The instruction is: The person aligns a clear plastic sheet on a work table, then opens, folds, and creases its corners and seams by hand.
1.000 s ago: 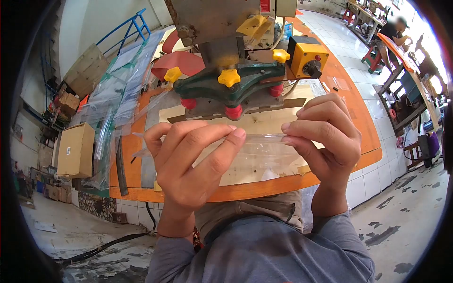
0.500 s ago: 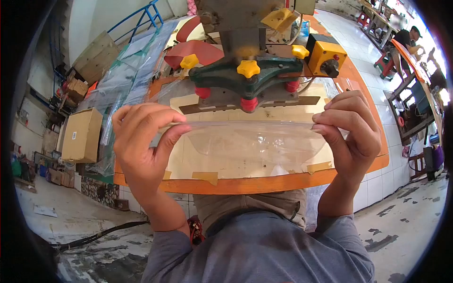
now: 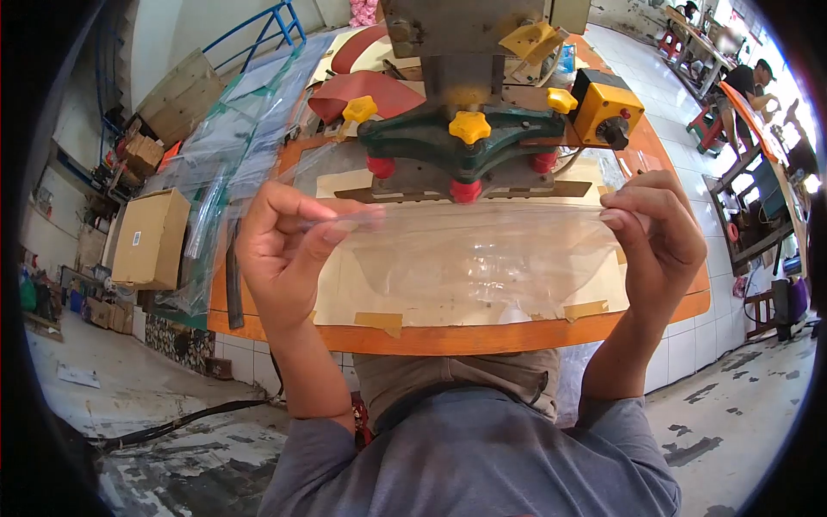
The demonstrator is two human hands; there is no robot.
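A clear plastic sheet (image 3: 482,258) is stretched between my two hands, its far edge nearly straight and its lower part hanging in a curve. My left hand (image 3: 289,241) pinches the sheet's left corner between thumb and fingers. The right corner is pinched by my right hand (image 3: 659,233) in the same way. Just beyond the sheet stands a press with a dark green plate (image 3: 461,142), yellow star knobs (image 3: 469,127) and red feet (image 3: 466,190). Under the sheet lies a cream board (image 3: 413,302), held along its near edge by tan tape (image 3: 379,322).
An orange-edged table (image 3: 465,340) carries the press and its yellow control box (image 3: 605,112). Clear plastic sheets (image 3: 245,112) lie at the left, above a cardboard box (image 3: 151,239). Red strips (image 3: 366,95) lie behind the press. Another person (image 3: 748,86) sits far right.
My left hand has shifted right, and its index finger now reaches further along the sheet's edge. My right hand has moved slightly right. The camera view has shifted a little.
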